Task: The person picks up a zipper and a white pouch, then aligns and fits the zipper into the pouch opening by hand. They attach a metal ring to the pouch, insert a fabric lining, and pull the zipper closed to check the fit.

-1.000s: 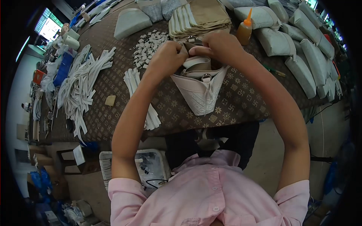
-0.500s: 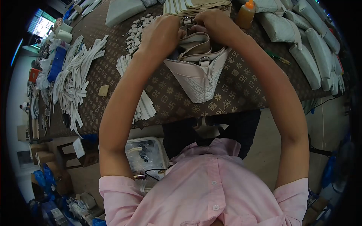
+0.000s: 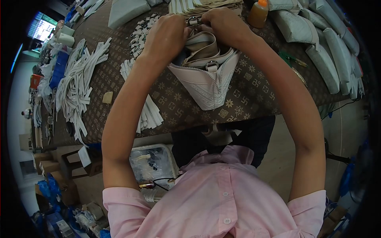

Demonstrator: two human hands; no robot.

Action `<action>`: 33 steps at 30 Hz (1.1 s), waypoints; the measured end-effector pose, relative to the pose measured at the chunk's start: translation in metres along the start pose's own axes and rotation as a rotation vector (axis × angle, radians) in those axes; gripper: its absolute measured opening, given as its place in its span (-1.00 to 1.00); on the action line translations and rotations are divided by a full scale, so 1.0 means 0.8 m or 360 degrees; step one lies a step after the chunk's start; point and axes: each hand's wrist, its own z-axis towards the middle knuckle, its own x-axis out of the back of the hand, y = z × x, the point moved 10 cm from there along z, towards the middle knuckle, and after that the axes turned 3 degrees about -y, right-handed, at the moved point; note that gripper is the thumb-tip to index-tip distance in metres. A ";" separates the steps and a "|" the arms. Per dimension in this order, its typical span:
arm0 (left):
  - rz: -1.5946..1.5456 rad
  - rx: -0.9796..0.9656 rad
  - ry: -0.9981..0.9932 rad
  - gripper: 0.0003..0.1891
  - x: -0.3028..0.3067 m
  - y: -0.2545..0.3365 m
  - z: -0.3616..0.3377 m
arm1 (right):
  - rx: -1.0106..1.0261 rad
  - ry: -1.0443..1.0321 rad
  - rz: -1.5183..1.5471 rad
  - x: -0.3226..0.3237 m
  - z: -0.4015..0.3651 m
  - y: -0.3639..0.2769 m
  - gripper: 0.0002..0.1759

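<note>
A pale handbag (image 3: pixel 200 87) lies on the patterned tablecloth with its zipper undone and its mouth spread. Inside its mouth is a coiled beige strap (image 3: pixel 204 41). One metal ring (image 3: pixel 212 65) sits at the bag's near end, another (image 3: pixel 193 20) at its far end between my hands. My left hand (image 3: pixel 167 35) is closed at the far left of the bag's mouth, fingertips mostly hidden. On the other side, my right hand (image 3: pixel 226 25) has its fingers bent around the far right edge. Both hands touch the bag, but exactly what the fingers pinch is hidden.
Left of the bag lie small metal fittings (image 3: pixel 139 37) and pale strips (image 3: pixel 150 115), with a larger strip pile (image 3: pixel 75 91) farther left. An orange-capped bottle (image 3: pixel 258 14) stands near my right hand. Stuffed pale bags (image 3: pixel 291 28) are heaped at right, near green-handled snips (image 3: pixel 291 59).
Both hands and the far end of the bag have shifted slightly left and away from me. The hands keep their closed hold on the bag.
</note>
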 end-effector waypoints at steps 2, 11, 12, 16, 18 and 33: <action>0.0039 -0.0025 0.0014 -0.77 -0.001 0.000 0.000 | 0.0009 0.0002 -0.0010 -0.001 0.000 0.000 -0.78; 0.0093 0.0009 0.0040 -0.78 -0.004 -0.001 -0.001 | -0.0082 -0.0029 -0.0077 0.010 0.001 -0.015 -0.80; 0.0100 0.0034 0.0020 -0.78 -0.004 -0.001 0.000 | -0.0073 0.0030 -0.0074 0.011 0.000 -0.014 -0.80; 0.0090 0.0119 -0.0011 -0.78 -0.002 0.002 -0.003 | -0.0123 0.0039 -0.0022 0.003 0.001 -0.006 -0.80; 0.0134 0.0094 0.0040 -0.78 0.001 0.006 -0.005 | -0.0087 0.0059 -0.0016 0.005 0.002 -0.008 -0.80; -0.0197 0.0027 -0.0445 -0.71 -0.032 -0.011 0.034 | -0.0195 -0.0027 0.0015 0.012 -0.003 -0.009 -0.76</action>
